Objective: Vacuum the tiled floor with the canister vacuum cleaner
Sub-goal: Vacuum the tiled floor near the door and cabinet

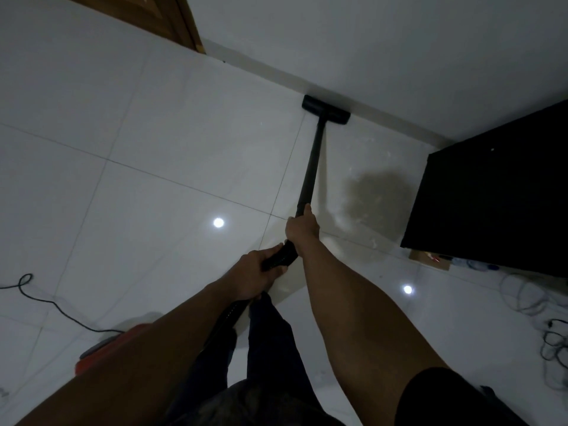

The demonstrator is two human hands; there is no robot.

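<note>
A black vacuum wand (312, 167) runs from my hands up to a black floor nozzle (326, 109), which lies flat on the white tiled floor (172, 142) against the skirting of the far wall. My right hand (302, 226) grips the wand's lower end. My left hand (259, 273) holds the black ribbed handle just behind it. The hose (229, 315) drops from the handle past my legs. The red canister (106, 348) shows at the lower left, partly hidden by my left forearm.
A black cabinet (498, 192) stands at the right against the wall. Tangled cables (553, 339) and small items lie on the floor beside it. A black power cord (46, 298) trails at the left. A wooden door (172, 16) is at the top left. A dull stain (378, 195) marks the tile.
</note>
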